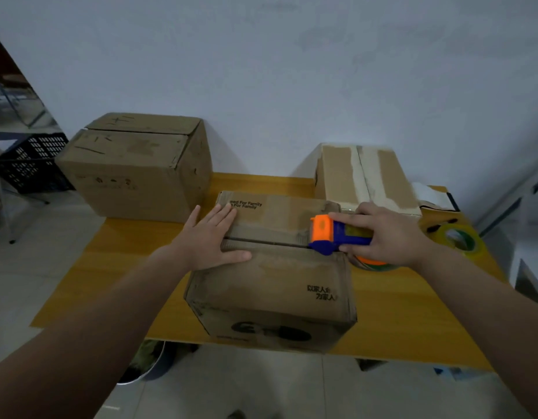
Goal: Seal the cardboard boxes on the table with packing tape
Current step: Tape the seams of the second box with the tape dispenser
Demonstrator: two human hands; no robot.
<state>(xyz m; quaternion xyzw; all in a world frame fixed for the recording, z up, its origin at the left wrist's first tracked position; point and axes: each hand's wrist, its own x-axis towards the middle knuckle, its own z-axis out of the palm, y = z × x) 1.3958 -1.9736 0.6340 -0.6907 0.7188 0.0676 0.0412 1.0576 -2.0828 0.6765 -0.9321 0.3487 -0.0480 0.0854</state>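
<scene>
Head camera: right hand (385,234) grips the orange-and-blue plastic tape dispenser (331,234) at the 3 o'clock end of the central brown cardboard box (270,285); its seam (261,239) runs toward 9 o'clock, where the flat, straight-fingered left hand (210,240) presses

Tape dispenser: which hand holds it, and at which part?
The right hand holds the tape dispenser, its grip round the blue body behind the orange head. The left hand holds nothing; it presses flat on the cardboard box.
</scene>
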